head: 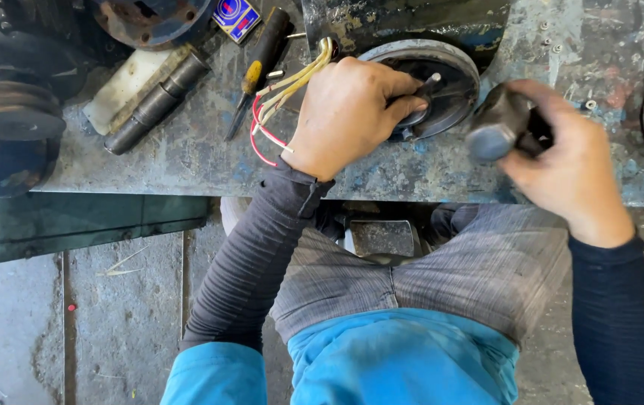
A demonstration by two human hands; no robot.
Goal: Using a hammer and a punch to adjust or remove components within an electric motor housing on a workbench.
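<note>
While a round metal cover point(442, 79) lies on the bench point(187, 150), it is gripped by the left hand point(348, 112).
Just right of the cover, a hammer point(498, 127) is clasped in the closed right hand point(570, 172).

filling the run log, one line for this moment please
left hand: holds pin on round motor part | right hand: grips hammer | wires beside left hand | bench

Red and yellow wires point(281, 97)

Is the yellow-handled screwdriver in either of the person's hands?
No, the screwdriver lies on the bench, left of the left hand.
</note>
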